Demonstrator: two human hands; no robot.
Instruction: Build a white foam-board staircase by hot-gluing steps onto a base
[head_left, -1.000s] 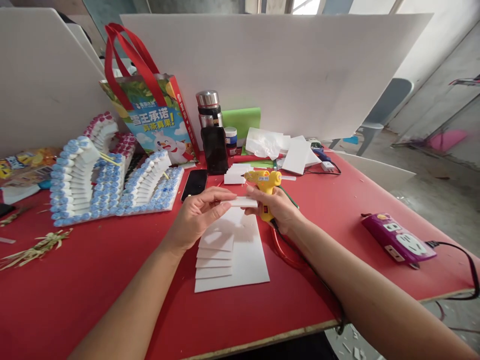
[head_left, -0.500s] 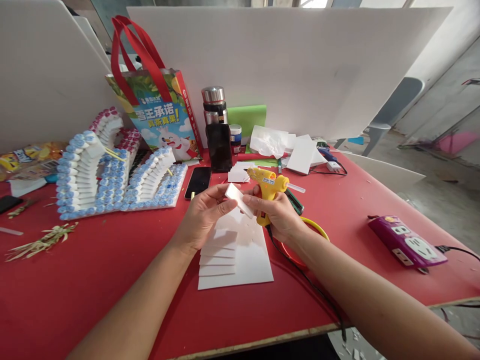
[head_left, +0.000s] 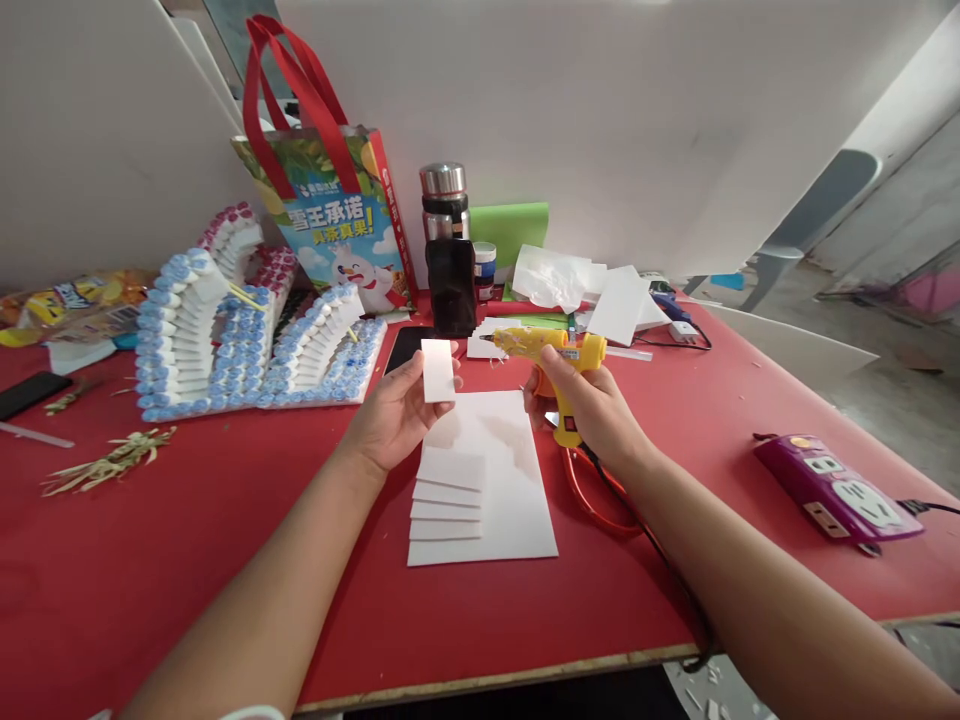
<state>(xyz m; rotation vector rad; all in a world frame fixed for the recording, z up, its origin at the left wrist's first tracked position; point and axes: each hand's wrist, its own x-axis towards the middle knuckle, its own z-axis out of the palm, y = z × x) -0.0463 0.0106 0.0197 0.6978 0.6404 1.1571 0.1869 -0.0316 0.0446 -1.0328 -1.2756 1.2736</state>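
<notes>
Between the thumb and fingers of my left hand [head_left: 390, 415] is a small white foam board piece [head_left: 438, 371], held upright above the table. My right hand [head_left: 592, 405] grips a yellow hot glue gun [head_left: 568, 385] by its handle, and the nozzle points left toward the piece without touching it. Below both hands lies a larger white board [head_left: 517, 500]. On its left part, several white rectangles [head_left: 448, 497] overlap like steps. The glue gun's dark cord [head_left: 652, 540] runs down past my right forearm to the table's front edge.
Blue-and-white cotton swab structures [head_left: 247, 350] stand at the left, before a colourful bag [head_left: 330, 220]. A steel thermos [head_left: 444, 200] and a black phone [head_left: 452, 288] stand at the back. A purple power strip [head_left: 836, 487] lies right. Loose white sheets [head_left: 555, 280] are behind the glue gun.
My hands have moved apart. The left hand turned the foam piece upright; the right hand drew the glue gun to the right, off the piece. The view shifted slightly.
</notes>
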